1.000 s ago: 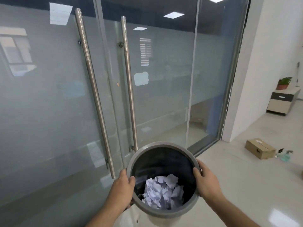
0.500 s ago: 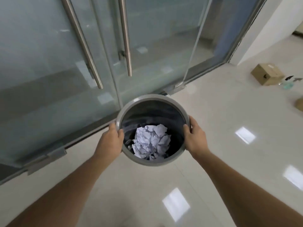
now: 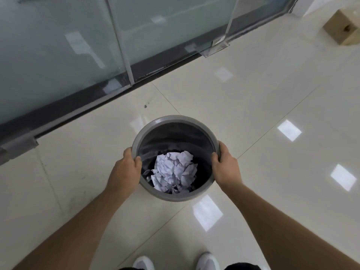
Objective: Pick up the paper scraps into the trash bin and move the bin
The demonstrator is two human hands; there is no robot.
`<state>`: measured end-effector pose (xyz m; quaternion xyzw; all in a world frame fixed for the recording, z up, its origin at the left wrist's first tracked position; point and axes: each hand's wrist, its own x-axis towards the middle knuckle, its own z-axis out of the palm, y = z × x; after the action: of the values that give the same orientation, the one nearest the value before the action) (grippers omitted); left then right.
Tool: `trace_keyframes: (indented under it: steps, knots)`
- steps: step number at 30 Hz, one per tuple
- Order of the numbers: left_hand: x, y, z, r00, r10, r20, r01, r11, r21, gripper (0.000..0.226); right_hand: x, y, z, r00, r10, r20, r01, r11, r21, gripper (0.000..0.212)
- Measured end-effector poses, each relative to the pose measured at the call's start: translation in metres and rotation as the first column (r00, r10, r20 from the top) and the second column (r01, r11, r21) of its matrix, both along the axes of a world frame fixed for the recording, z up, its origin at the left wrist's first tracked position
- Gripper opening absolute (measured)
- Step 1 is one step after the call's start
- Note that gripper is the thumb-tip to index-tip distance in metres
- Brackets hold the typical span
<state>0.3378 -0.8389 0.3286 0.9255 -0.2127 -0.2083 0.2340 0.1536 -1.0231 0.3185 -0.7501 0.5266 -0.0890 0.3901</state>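
A round grey trash bin [image 3: 176, 119] with a dark inside is held low over the pale tiled floor, seen from above. Crumpled white paper scraps [image 3: 174, 171] lie in a heap at its bottom. My left hand [image 3: 124, 172] grips the bin's left rim, thumb over the edge. My right hand [image 3: 226, 168] grips the right rim the same way. Both forearms reach down from the lower corners of the view. I cannot tell whether the bin's base touches the floor.
A frosted glass door and wall [image 3: 78, 45] with a dark floor track runs across the top left. A cardboard box [image 3: 342, 26] sits on the floor at the top right. My white shoes [image 3: 207, 260] show at the bottom edge.
The bin has come down from chest height toward the floor, still gripped by both hands. The view has tilted from the glass doors down to the tiles and my feet.
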Motion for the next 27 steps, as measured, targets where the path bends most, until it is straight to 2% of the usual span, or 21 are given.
trace_keyframes:
  steps: [4, 9, 22, 27]
  knots:
    - [0.004, 0.0, -0.078, 1.0, -0.027, -0.001, 0.027, 1.0, -0.008, 0.034, -0.002, 0.004, -0.076, 1.0, 0.001, -0.016, -0.002, 1.0, -0.015, 0.033]
    - [0.008, -0.006, -0.129, 0.998, -0.057, 0.014, 0.057, 0.997, -0.046, 0.034, -0.003, -0.004, -0.129, 0.998, 0.034, -0.062, -0.037, 0.998, -0.047, 0.032]
    - [0.01, -0.008, -0.172, 0.993, -0.1, 0.066, 0.101, 0.995, -0.021, 0.036, -0.007, -0.001, -0.166, 0.996, 0.07, -0.05, -0.071, 0.997, -0.023, 0.035]
    - [0.008, -0.009, -0.18, 0.996, -0.055, 0.073, 0.058, 0.998, -0.039, 0.036, -0.004, 0.0, -0.174, 0.997, 0.063, -0.042, -0.064, 0.998, -0.017, 0.039]
